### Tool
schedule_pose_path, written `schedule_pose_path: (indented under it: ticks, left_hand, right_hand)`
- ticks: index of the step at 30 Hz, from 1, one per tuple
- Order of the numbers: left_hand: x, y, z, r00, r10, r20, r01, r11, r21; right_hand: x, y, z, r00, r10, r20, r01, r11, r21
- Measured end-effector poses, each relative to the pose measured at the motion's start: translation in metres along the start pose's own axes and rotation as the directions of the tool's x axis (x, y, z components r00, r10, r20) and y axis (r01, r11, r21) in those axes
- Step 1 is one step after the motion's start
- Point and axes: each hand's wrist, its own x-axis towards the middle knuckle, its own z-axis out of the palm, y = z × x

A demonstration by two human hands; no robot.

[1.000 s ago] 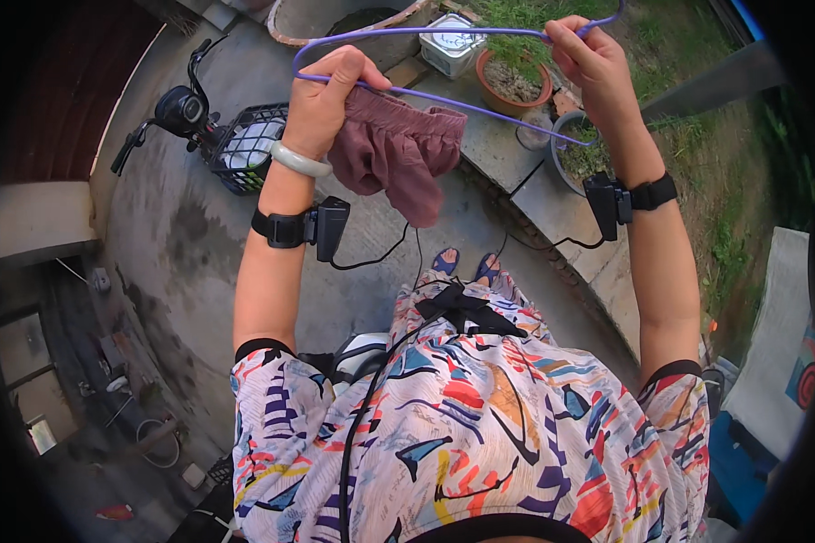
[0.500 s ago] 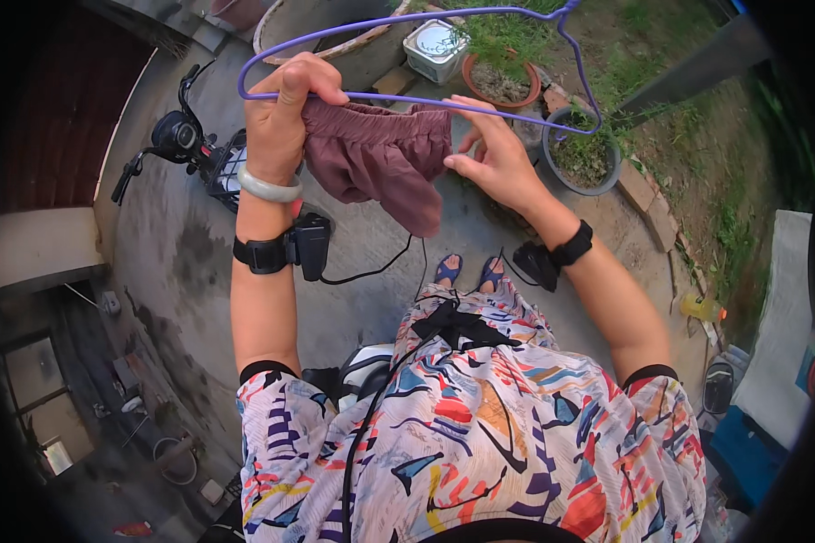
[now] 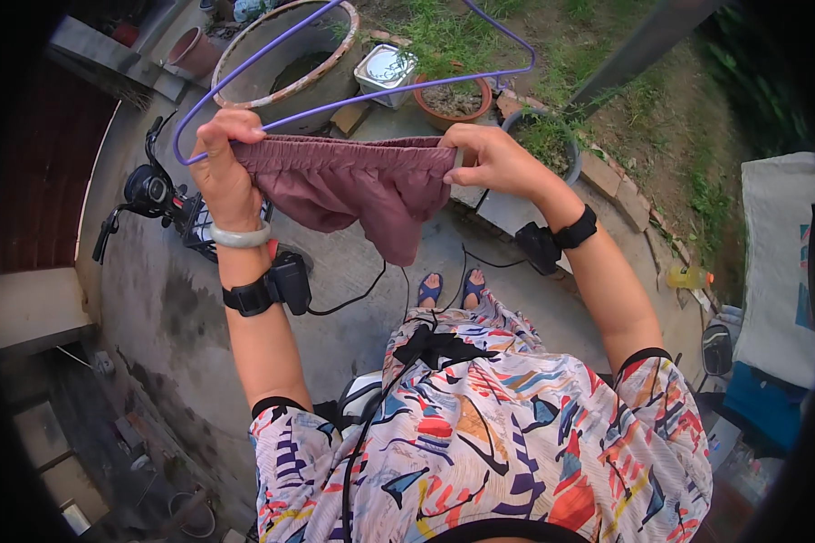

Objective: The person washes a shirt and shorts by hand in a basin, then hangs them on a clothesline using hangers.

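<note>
One head-worn fisheye camera looks steeply down, close over both raised hands, with the concrete ground far below them.

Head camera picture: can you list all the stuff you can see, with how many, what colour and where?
Hanger: one, purple, held up top.
Shorts: one, dusty red, stretched between both hands.
Scooter: one, black, on concrete at left.
Large basin: one, grey, top.
Plant pots: two, one red-brown, one grey, by the grass.
Bottle: one, yellow, right.
Left hand: gripping hanger and waistband.
Right hand: pinching waistband.
</note>
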Motion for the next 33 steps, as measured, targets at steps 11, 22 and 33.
schedule_pose_path:
  ticks: [11,22,33]
  left_hand:
    - [0.013,-0.029,0.03,0.978,-0.107,-0.178,0.065,0.971,-0.229]
    - [0.045,-0.061,0.117,0.99,-0.141,0.029,0.144,0.942,-0.303]
    - [0.066,-0.066,0.192,0.939,-0.031,0.343,0.181,0.892,-0.415]
  right_hand:
    - [-0.032,-0.029,-0.085,0.936,-0.123,-0.329,-0.016,0.921,-0.39]
    - [-0.061,0.01,-0.084,0.876,-0.079,-0.475,-0.092,0.941,-0.327]
    - [-0.129,-0.043,-0.168,0.44,-0.341,-0.831,-0.466,0.704,-0.536]
